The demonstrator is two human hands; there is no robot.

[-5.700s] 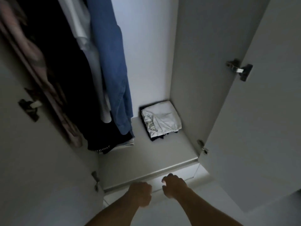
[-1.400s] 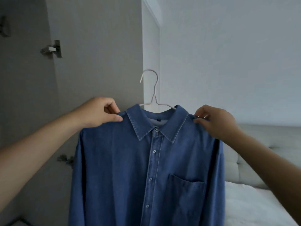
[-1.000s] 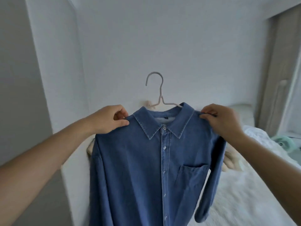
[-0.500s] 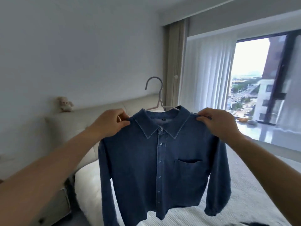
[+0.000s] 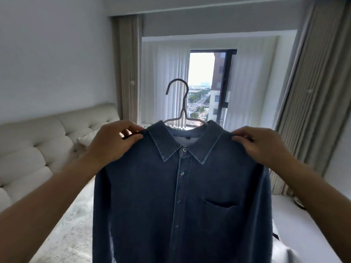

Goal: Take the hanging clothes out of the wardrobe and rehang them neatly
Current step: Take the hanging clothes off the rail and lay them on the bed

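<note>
A blue denim shirt (image 5: pixel 180 196) hangs on a thin wire hanger (image 5: pixel 181 103) in front of me, buttoned, collar up, chest pocket on the right. My left hand (image 5: pixel 114 143) pinches its left shoulder. My right hand (image 5: pixel 260 145) pinches its right shoulder. The hanger's hook stands free above the collar. The wardrobe is out of view.
A bed with a white cover (image 5: pixel 72 224) lies below the shirt, with a padded cream headboard (image 5: pixel 38 145) along the left wall. Ahead is a window (image 5: pixel 205 92) with sheer and beige curtains (image 5: pixel 311 92).
I have turned right from the wardrobe and wall to face the window, carrying the shirt along. Both hands keep the same hold on its shoulders.
</note>
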